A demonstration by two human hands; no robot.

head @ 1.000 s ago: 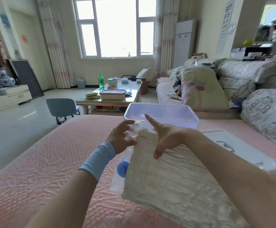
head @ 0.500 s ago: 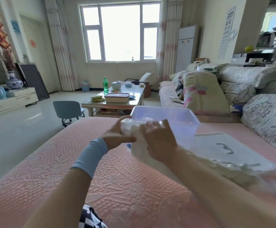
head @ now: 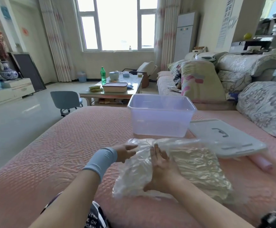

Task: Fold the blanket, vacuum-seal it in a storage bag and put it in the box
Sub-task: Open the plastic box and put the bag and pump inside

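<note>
On the pink quilted bed (head: pixel 60 153), the left hand (head: pixel 125 153) pinches the crumpled end of the storage bag (head: pixel 134 175) (cream blanket (head: pixel 198 163) inside); the right hand (head: pixel 162 168) presses it, fingers (head: pixel 155 151) together. Just beyond the fingers stands the open box (head: pixel 160 119), lid (head: pixel 224 137) to their right, a tabletop (head: pixel 130 83) and window (head: pixel 117 22) farther off.

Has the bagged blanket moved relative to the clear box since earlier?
Yes. Earlier held up at the clear box rim, the bagged blanket now lies lower, flat on the bedspread before the box, left hand and right hand on it.
</note>
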